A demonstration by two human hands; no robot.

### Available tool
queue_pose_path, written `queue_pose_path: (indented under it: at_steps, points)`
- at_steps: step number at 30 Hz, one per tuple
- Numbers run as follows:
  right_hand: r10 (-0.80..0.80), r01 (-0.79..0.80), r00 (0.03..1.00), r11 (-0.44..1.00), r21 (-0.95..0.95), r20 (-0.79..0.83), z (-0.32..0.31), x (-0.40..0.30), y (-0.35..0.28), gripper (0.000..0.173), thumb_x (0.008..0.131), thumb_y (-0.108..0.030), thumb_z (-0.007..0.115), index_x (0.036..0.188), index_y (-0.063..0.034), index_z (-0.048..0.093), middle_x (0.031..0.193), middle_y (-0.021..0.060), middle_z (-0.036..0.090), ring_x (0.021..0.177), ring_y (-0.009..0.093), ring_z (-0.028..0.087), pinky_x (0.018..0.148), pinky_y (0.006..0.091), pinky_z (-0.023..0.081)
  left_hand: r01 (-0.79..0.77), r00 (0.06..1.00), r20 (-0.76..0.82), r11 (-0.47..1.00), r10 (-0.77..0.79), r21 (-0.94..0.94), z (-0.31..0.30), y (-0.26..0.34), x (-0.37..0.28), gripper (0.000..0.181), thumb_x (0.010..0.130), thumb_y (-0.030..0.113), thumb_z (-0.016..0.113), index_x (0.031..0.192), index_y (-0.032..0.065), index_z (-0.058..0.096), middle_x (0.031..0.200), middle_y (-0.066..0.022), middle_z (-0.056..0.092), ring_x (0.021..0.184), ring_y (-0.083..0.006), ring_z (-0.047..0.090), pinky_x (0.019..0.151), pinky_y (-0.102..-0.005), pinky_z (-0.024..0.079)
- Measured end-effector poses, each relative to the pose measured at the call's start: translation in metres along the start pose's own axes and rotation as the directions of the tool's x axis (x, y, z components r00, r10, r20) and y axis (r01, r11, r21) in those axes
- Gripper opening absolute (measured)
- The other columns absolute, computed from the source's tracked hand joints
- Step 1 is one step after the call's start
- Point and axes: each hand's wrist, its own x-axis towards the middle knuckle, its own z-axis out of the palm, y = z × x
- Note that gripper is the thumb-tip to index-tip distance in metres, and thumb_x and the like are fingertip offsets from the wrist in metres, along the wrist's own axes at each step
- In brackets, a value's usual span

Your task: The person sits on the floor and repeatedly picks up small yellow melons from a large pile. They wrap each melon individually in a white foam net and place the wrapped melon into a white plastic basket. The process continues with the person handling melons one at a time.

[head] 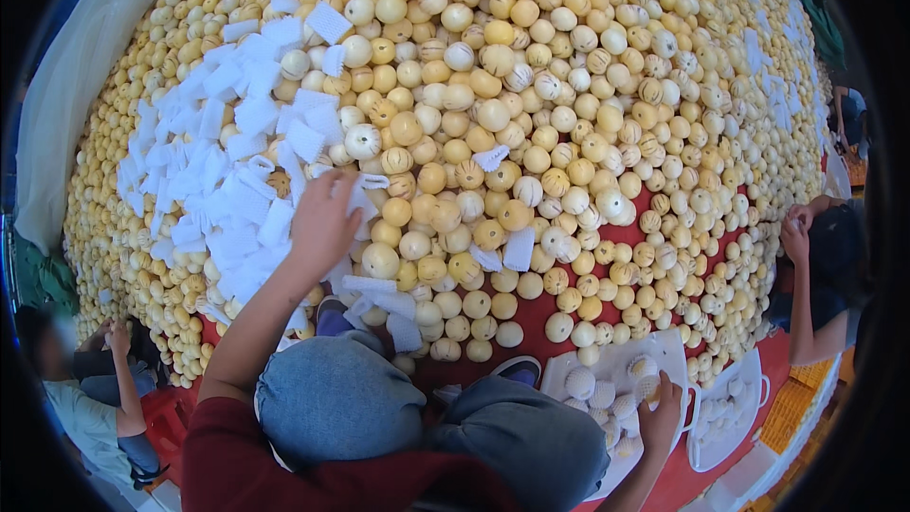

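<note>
My left hand (323,220) reaches over the edge of a loose heap of white foam net sleeves (242,192). Its fingers curl down onto the sleeves, and their tips are partly hidden. Low on the right, my right hand (661,409) has its fingers on a pepino melon in a foam sleeve (646,389), above a white plastic basket (665,355). Several more sleeved melons (601,394) lie in that basket. Bare yellow pepino melons (455,213), some with purple stripes, spread in a large pile in front of me.
A second white basket (711,441) with sleeved fruit stands to the right, beside yellow crates (793,405). One person (817,277) works at the right and another (92,398) at the left, near a red stool (167,416). Red floor covering (522,313) shows between the melons.
</note>
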Motion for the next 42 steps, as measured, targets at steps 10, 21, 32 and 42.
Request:
queue_pose_path:
  at_steps: [10, 21, 32, 42]
  points:
    - [-0.555, 0.618, 0.786, 0.711, 0.335, -0.273, 0.040, 0.077, -0.193, 0.022, 0.074, -0.007, 0.066, 0.097, -0.0033, 0.066, 0.093, 0.0141, 0.065, 0.090, 0.032, 0.061, 0.082, 0.0396, 0.048, -0.008, 1.000, 0.028, 1.000, 0.007, 0.024, 0.005, -0.017, 0.003, 0.021, 0.067, 0.007, 0.070, 0.084, 0.0038, 0.059, 0.087, -0.0112, 0.057, 0.088, -0.0315, 0.049, 0.081, -0.0401, 0.040]
    - [-0.820, -0.302, 0.467, 0.202, 0.931, 0.330, 0.080, 0.092, -0.306, 0.027, 0.091, -0.028, 0.060, 0.105, -0.0055, 0.056, 0.074, -0.0008, 0.056, 0.060, 0.005, 0.052, 0.052, 0.0193, 0.042, 0.733, 0.660, 0.728, 0.049, 0.185, -0.678, 0.017, 0.075, -0.007, 0.042, 0.084, -0.001, 0.057, 0.126, 0.0023, 0.053, 0.096, 0.0006, 0.060, 0.087, -0.0077, 0.055, 0.079, -0.0242, 0.046]
    - [-0.728, -0.463, 0.530, 0.182, 0.867, 0.436, 0.085, 0.120, -0.265, 0.019, 0.084, -0.019, 0.068, 0.090, -0.0039, 0.059, 0.064, -0.0007, 0.053, 0.050, 0.006, 0.046, 0.043, 0.0199, 0.032, 0.613, 0.754, 0.638, 0.181, 0.156, -0.769, 0.062, 0.112, 0.029, 0.029, 0.086, 0.000, 0.056, 0.114, 0.0042, 0.058, 0.085, 0.0027, 0.051, 0.081, -0.0065, 0.050, 0.075, -0.0208, 0.042]
    - [-0.175, 0.361, 0.610, 0.930, 0.075, -0.773, 0.033, 0.450, -0.183, 0.032, 0.079, -0.017, 0.063, 0.098, 0.0076, 0.056, 0.100, 0.0230, 0.059, 0.093, 0.030, 0.058, 0.079, 0.0437, 0.048, 0.658, 0.724, 0.688, 0.250, 0.049, -0.711, 0.060, 0.093, 0.013, 0.012, 0.091, 0.004, 0.050, 0.098, 0.0023, 0.060, 0.084, -0.0007, 0.057, 0.075, -0.0087, 0.052, 0.071, -0.0229, 0.043]
